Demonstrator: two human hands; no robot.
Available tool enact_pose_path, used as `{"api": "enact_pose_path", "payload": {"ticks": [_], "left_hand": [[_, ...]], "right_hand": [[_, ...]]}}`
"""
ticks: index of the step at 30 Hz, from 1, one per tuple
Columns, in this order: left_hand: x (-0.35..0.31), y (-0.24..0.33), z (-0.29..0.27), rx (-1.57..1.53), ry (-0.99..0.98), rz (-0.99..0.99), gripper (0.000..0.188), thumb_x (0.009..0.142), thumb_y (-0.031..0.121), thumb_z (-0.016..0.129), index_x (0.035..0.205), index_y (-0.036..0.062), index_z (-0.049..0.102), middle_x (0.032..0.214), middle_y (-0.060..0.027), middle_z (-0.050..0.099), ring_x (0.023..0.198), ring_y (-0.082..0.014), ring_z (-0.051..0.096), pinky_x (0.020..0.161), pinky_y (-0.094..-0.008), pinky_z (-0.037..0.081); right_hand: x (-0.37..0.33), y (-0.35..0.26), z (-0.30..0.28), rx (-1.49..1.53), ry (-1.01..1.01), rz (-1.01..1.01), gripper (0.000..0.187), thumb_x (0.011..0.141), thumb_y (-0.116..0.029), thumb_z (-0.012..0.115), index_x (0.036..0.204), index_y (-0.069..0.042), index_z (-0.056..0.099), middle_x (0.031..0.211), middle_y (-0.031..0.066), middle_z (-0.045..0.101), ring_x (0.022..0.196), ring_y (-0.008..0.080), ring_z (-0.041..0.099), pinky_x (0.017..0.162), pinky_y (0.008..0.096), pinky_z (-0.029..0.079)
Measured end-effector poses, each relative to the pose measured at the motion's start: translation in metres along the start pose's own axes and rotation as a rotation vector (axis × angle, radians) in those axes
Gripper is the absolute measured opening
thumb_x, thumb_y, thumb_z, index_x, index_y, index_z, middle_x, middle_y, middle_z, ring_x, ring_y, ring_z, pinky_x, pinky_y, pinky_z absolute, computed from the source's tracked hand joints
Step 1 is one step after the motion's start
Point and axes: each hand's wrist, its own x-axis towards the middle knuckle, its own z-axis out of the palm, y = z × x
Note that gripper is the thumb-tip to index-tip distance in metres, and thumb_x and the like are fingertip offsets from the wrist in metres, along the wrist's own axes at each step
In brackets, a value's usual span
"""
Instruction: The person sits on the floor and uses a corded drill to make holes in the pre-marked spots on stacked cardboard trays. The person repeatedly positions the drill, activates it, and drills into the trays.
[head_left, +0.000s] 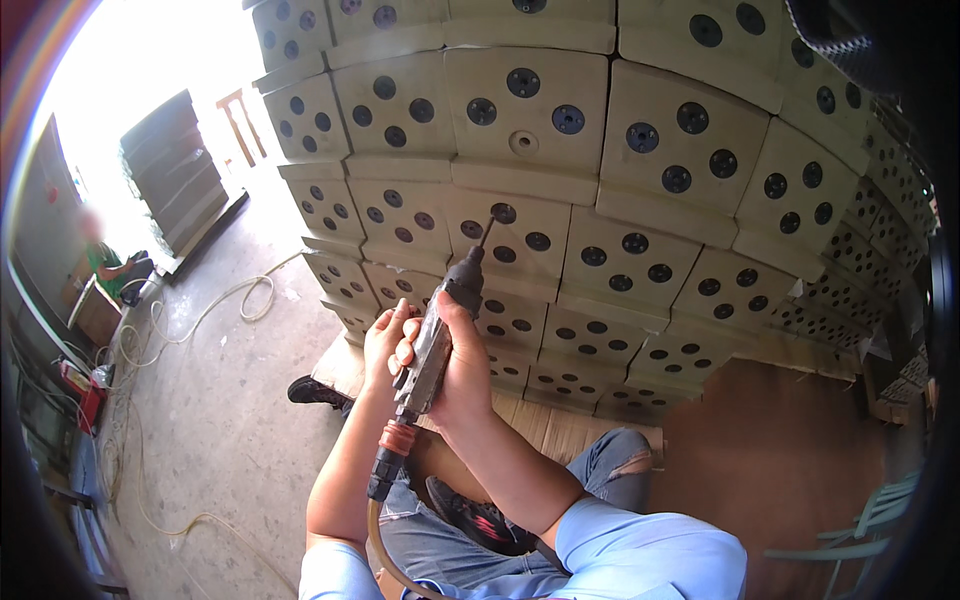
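My right hand (462,365) is wrapped round a dark, hose-fed power screwdriver (432,350), tilted up and away from me. Its long thin bit reaches to a black round disc (503,213) on a beige box-like block (520,270) in the stack. Close beside the tool's left side, my left hand (380,340) has its fingers curled together; what they hold, if anything, is too small to make out. Most blocks carry black discs near their corners. One block above has a pale beige disc (523,143) among its black ones.
The stacked blocks form a wall in front, bending off to the right. A pale hose (258,290) loops over the concrete floor (230,400) at left. Far left, a person (110,262) sits near a wrapped stack (175,165). A light-green chair (870,520) stands at lower right.
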Motion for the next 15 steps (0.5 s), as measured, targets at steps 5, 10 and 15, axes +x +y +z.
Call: {"api": "enact_pose_path", "payload": {"ticks": [5,10,15], "left_hand": [[-0.01,0.027,0.014,-0.135,-0.025,-0.172,0.024,0.104,0.029,0.062,0.102,0.0047,0.061,0.066,-0.0019,0.063,0.035,-0.0063,0.049,0.027,-0.0198,0.029],[-0.011,0.045,0.033,-0.31,-0.102,-0.153,0.02,0.103,0.027,0.063,0.101,0.0068,0.061,0.071,0.0005,0.058,0.042,-0.0043,0.045,0.034,-0.0195,0.026],[0.005,0.06,0.056,-0.325,-0.244,-0.077,0.02,0.104,0.026,0.062,0.098,0.0061,0.059,0.081,0.0019,0.057,0.052,-0.0022,0.039,0.043,-0.0194,0.025]], "right_hand": [[0.002,-0.006,-0.005,0.087,-0.031,0.027,0.042,0.098,-0.047,0.06,0.098,-0.005,0.051,0.077,0.0076,0.059,0.06,0.021,0.061,0.057,0.0369,0.05],[-0.016,-0.01,-0.017,0.025,-0.023,0.075,0.047,0.098,-0.051,0.057,0.096,-0.004,0.053,0.077,0.0078,0.06,0.059,0.0203,0.06,0.057,0.0359,0.05],[-0.079,-0.031,-0.049,-0.141,-0.008,0.291,0.038,0.095,-0.031,0.069,0.112,-0.009,0.044,0.079,0.0103,0.059,0.054,0.0197,0.061,0.05,0.0352,0.054]]}}
